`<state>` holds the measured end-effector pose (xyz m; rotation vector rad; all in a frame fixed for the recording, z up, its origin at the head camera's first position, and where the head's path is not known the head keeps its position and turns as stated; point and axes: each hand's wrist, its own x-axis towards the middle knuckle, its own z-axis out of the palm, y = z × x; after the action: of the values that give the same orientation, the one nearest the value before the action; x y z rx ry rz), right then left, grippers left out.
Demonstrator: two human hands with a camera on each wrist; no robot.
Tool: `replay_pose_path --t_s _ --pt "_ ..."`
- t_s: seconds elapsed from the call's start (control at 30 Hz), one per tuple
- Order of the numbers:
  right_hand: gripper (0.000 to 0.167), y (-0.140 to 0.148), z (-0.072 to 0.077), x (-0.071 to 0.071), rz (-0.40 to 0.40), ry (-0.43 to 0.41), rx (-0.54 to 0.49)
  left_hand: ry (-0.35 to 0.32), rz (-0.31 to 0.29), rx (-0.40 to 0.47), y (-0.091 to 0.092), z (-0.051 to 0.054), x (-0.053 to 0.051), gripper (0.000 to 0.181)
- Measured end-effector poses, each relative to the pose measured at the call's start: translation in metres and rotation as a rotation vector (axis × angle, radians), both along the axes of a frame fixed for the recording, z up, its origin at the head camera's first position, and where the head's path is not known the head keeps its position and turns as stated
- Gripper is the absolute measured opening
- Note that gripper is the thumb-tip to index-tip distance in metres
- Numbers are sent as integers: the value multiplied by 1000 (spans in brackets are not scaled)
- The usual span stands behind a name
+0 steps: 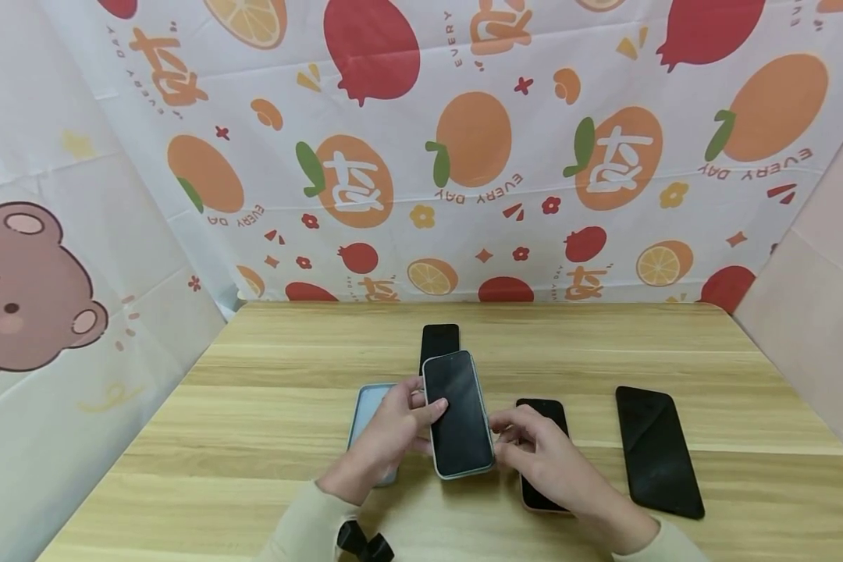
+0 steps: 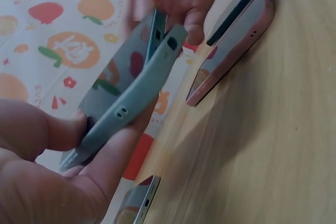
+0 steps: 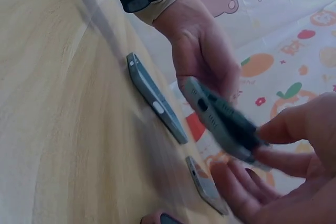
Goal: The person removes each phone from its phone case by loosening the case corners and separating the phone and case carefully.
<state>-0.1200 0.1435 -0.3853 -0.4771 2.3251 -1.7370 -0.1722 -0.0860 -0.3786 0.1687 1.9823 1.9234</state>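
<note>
A dark-screened phone (image 1: 464, 414) hangs above the table, partly out of a pale green phone case (image 2: 131, 95). At one corner the case's side wall stands apart from the phone, as the left wrist view shows. My left hand (image 1: 399, 417) grips phone and case together, thumb on the screen and fingers beneath. My right hand (image 1: 544, 457) pinches the phone's opposite edge between thumb and forefinger, its other fingers loosely bent. A light blue phone case (image 1: 368, 410) lies on the table, partly hidden by the left hand.
Behind the held phone lies a black-screened phone (image 1: 440, 338). A phone in a pink case (image 1: 552, 409) is partly covered by my right hand. Farther right lies a larger black phone or tablet (image 1: 659, 451). Patterned cloth (image 1: 474, 140) hangs behind the wooden table (image 1: 267, 437).
</note>
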Motion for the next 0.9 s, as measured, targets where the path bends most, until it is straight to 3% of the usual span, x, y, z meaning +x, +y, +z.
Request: replay_pose_path --t_s 0.2,0.47,0.6,0.73,0.9 --pt "38 -2 4 0 -15 -57 -46 52 48 -28 6 0 6 45" --pt "37 -4 3 1 18 -195 -183 50 88 -39 10 -1 6 46" --pt "37 -5 1 1 47 -225 -266 45 86 -46 10 0 6 49" --pt "45 -4 -1 -1 35 -214 -268 43 71 -72 8 3 7 56" --pt "53 1 -2 -4 31 -210 -253 32 3 -41 5 8 8 58"
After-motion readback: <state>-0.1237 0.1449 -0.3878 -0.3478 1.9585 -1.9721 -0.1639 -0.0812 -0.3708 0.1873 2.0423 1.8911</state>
